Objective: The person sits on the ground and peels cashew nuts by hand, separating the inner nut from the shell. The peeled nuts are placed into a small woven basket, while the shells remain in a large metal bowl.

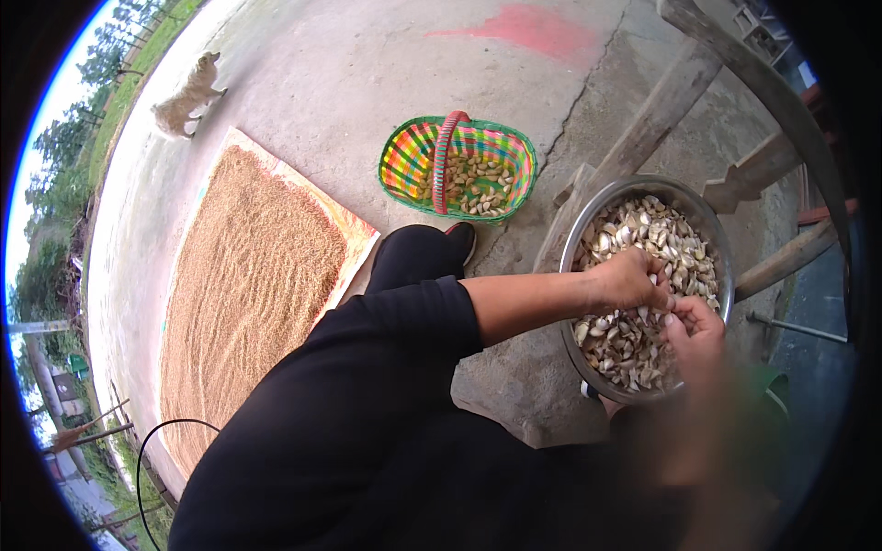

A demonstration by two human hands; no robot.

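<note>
A round stainless steel bowl (pixel 725 237) holds many loose garlic cloves (pixel 679 241) in pale, papery skins. Over its middle, my left hand (pixel 630 279) reaches in from the left with curled fingers, and a whitish garlic clove (pixel 653 279) shows between them. My right hand (pixel 696 327) meets it from the lower right, thumb and forefinger drawn together at the left fingertips. What lies between the right fingertips is too small and covered to make out. Both hands hide part of the cloves beneath.
A colourful woven basket (pixel 406 155) with a red handle holds more garlic cloves on the concrete floor (pixel 331 82). Brown grain (pixel 255 275) is spread on a sheet (pixel 362 231) at left. A wooden frame (pixel 641 124) stands beside the bowl. A pale dog (pixel 189 100) is farther off.
</note>
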